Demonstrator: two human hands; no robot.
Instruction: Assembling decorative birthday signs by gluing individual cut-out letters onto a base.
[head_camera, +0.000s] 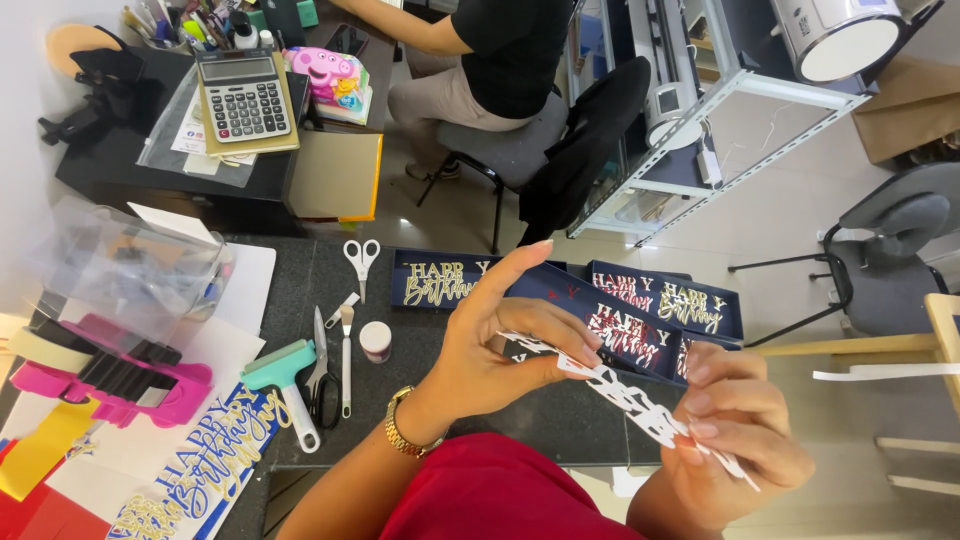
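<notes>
My left hand (500, 335) and my right hand (735, 440) hold between them a white cut-out paper lettering strip (625, 392), above the dark table (420, 345). The left hand pinches its upper end with thumb and fingers, index finger raised. The right hand grips its lower end, which sticks out past the fingers. A gold watch (400, 428) sits on my left wrist. Behind the hands lie several dark blue cards with gold and red cut-out lettering (640, 310).
White scissors (361, 257), a teal roller (290, 385), black scissors, small blade tools and a small round pot (376, 340) lie left of my hands. Coloured sheets and a clear box (130, 270) stand further left. A seated person (480, 55), a calculator (243, 95) and a machine stand (720, 100) are beyond.
</notes>
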